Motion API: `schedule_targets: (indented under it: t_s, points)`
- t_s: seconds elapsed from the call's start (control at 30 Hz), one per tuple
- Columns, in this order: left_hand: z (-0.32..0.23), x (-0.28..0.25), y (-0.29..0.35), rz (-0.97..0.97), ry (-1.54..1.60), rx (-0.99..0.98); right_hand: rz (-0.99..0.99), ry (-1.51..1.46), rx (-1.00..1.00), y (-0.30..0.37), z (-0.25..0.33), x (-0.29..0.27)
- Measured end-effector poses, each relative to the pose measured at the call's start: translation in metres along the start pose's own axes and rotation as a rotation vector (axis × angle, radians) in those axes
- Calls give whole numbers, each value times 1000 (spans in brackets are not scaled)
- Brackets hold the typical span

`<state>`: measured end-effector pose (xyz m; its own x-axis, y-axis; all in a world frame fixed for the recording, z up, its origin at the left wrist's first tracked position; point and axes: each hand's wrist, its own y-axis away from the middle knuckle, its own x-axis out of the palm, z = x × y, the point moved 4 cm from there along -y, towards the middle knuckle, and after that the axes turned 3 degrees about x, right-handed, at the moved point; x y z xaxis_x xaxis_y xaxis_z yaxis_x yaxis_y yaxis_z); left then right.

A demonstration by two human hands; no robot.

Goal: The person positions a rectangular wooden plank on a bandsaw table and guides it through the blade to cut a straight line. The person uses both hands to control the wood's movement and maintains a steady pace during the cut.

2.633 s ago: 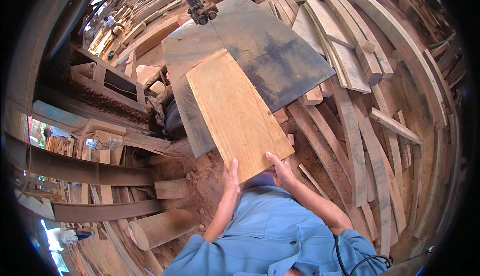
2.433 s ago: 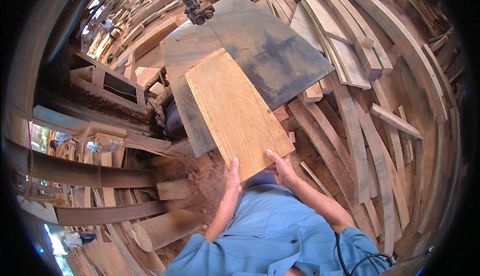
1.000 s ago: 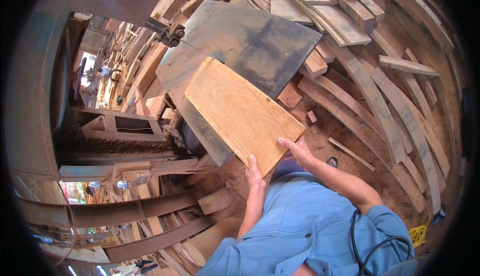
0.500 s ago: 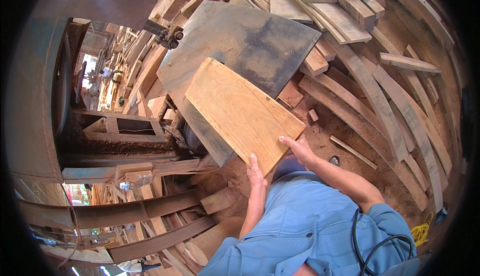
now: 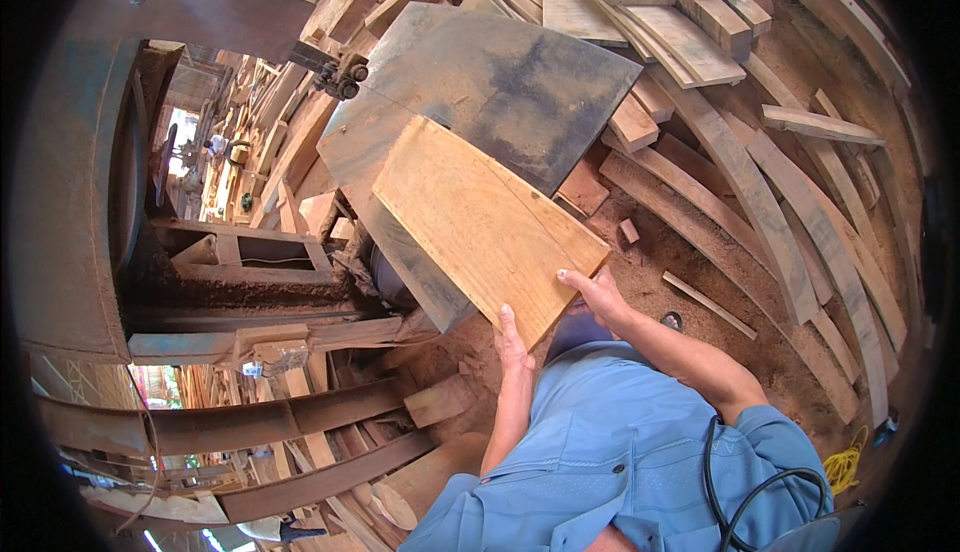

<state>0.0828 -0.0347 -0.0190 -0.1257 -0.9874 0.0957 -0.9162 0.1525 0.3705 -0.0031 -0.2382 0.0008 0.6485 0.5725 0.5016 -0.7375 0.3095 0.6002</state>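
Observation:
A light brown wooden board (image 5: 480, 222) lies on the metal saw table (image 5: 560, 82), with its near end sticking out past the table edge toward me. A line runs along the board near its right edge. My left hand (image 5: 514, 337) grips the near left corner, thumb on top. At the near right corner my right hand (image 5: 595, 294) also holds the board, thumb on its upper face. The fingers of both hands are hidden under the wood. Beyond the board's far end is the bandsaw's blade guide (image 5: 345, 74), close to the far left corner.
The saw's big metal frame (image 5: 60, 202) stands on the left. Stacked planks (image 5: 650, 22) lie beyond the table, and long curved timbers (image 5: 745, 187) fill the right side. A small wood block (image 5: 628, 231) and a thin strip (image 5: 710, 304) lie on the sawdust-covered floor.
The board and both hands stay nearly in place, with the same grip. The whole view has shifted very slightly.

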Motion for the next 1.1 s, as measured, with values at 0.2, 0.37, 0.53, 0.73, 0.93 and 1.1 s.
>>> schedule_targets:
  t_s: [0.2,0.37,0.53,0.73,0.93,1.1]
  points:
    - [1,-1,-2,7,2,5,-3,-1,-17,-2,-1,1]
    - [0,2,-1,-6,4,9,14,15,-9,-4,0,0]
    - [-4,4,1,-19,29,-7,33,10,24,-11,-7,-3]
    - [-2,3,-3,-8,12,-2,40,-1,39,-17,-9,-4]
    - [-5,5,-1,-13,3,-6,52,20,20,-6,4,3]
    - [-8,7,-2,-29,-2,-10,15,18,9,-8,5,4]
